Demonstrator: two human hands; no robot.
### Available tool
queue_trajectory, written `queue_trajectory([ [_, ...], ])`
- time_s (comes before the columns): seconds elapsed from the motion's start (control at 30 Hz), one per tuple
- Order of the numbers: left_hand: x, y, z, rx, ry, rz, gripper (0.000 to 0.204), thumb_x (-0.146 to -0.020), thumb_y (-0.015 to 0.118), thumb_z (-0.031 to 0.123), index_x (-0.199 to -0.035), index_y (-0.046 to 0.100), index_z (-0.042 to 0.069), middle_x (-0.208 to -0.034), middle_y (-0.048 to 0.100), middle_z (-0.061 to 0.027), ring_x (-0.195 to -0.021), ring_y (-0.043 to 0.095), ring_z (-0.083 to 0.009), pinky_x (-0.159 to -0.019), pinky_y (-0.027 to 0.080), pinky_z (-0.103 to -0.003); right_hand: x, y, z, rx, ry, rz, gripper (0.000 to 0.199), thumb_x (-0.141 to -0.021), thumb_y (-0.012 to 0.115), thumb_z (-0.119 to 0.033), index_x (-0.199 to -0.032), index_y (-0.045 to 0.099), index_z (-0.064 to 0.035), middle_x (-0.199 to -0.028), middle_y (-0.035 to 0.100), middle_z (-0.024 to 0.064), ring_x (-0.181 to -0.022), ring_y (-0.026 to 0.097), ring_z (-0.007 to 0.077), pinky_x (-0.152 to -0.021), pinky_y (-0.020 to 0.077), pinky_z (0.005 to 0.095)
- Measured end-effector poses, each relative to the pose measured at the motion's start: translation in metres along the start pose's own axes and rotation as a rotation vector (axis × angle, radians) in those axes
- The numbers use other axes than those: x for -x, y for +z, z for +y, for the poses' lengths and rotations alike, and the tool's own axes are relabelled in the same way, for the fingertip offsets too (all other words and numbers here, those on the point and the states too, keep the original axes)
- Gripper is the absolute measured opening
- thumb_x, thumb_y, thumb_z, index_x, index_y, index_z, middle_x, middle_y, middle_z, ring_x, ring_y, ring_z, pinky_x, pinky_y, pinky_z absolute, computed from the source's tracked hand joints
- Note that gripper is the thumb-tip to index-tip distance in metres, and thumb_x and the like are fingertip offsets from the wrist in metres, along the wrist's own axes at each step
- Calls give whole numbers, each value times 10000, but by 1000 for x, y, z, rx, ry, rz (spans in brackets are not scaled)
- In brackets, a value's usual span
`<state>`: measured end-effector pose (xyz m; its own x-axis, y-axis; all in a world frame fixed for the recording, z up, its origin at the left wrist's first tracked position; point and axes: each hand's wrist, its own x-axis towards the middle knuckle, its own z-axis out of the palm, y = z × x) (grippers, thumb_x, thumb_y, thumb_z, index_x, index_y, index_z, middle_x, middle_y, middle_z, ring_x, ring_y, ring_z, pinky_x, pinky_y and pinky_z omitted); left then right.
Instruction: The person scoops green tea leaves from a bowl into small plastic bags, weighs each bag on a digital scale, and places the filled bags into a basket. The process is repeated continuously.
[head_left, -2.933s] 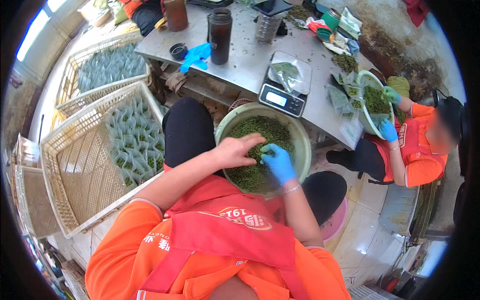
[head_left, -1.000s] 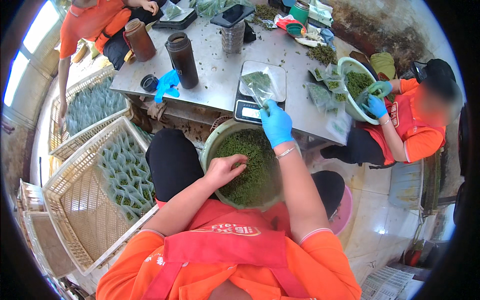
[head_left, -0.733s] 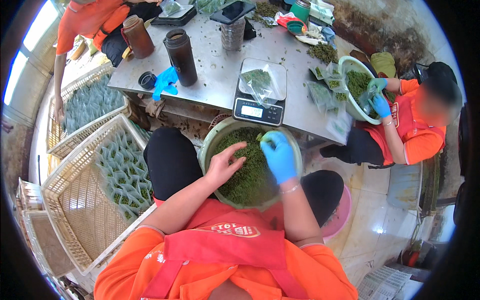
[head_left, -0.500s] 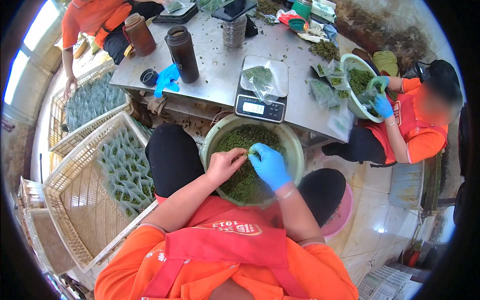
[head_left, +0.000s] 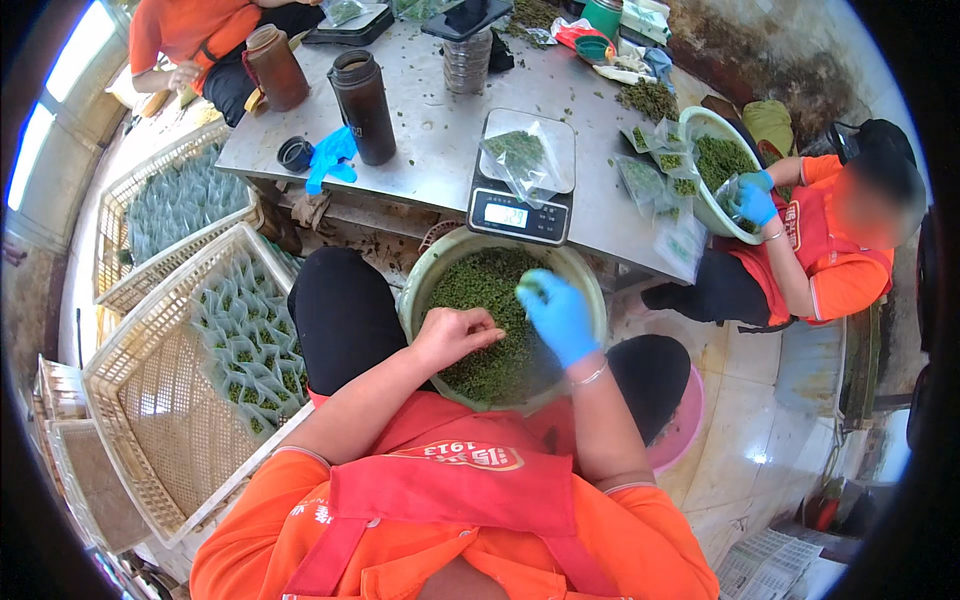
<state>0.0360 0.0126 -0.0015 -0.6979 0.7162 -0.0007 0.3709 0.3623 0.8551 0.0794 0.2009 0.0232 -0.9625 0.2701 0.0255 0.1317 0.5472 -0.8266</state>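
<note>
1. Grey stainless-steel table (head_left: 425,200), scattered with green crumbs, stands ahead of the seated person; on its near edge sits a black-and-silver digital scale (head_left: 552,226) with its display lit.
2. On the scale pan lies a clear plastic bag with green contents (head_left: 517,152), apart from both hands.
3. Between the person's knees is a round, pale-green plastic basin (head_left: 424,275) holding a broad layer of small, loose green pieces (head_left: 485,283).
4. Bare left hand (head_left: 453,338) is over the basin, its fingers curled and thumb close to them; whether anything is pinched there, I cannot tell.
5. Blue-gloved right hand (head_left: 558,318) hovers over the basin's right side, fingers bent, apart from the left. Some green shows at its fingertips, but I cannot tell whether it is gripping a clump.
6. Done, as far as shows: rows of clear bags with green contents (head_left: 255,350) stand along the right side of a cream, rectangular plastic lattice crate (head_left: 165,430); its mesh base shows on the left.
7. Left: plenty of loose pieces remain unbagged in the basin, and the bag on the scale is not in the crate. I judge the work partway along.
</note>
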Motion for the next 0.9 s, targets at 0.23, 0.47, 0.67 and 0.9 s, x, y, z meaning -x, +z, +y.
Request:
queue_trajectory([
  [0.23, -28, -46, -1, -269, 259, 317, 135, -774, 681, 212, -821, 645, 91, -642, 618, -82, -560, 618, -199, -520, 483, -311, -66, -1, -10, 222, -336, 338, 307, -843, 562, -117, -1149, 575, -100, -1100, 589, 100, -685, 606, 188, -647, 501, 300],
  [0.47, -72, -89, -36, -363, 5, 654, 231, -777, 666, 237, -958, 619, 100, -856, 657, -80, -796, 630, -263, -702, 494, -368, -121, -4, -47, 669, -414, 203, 160, -814, 532, -179, -956, 605, -166, -1071, 547, 101, -670, 606, 327, -559, 498, 423],
  [0.67, -85, -91, -27, -543, -129, 583, 502, -667, 675, 149, -1147, 532, 130, -921, 639, -117, -857, 602, -297, -722, 475, -389, -92, 35, -103, 718, -639, 27, 128, -744, 547, -136, -844, 604, -79, -958, 556, 107, -622, 600, 272, -538, 482, 397],
  [0.9, -78, -80, -42, -587, 158, 662, 542, -620, 656, 114, -1150, 544, 95, -817, 625, -131, -729, 609, -314, -640, 480, -393, -97, 58, -90, 752, -456, -156, 168, -738, 562, -115, -890, 604, -55, -933, 576, 128, -632, 617, 284, -540, 491, 393],
])
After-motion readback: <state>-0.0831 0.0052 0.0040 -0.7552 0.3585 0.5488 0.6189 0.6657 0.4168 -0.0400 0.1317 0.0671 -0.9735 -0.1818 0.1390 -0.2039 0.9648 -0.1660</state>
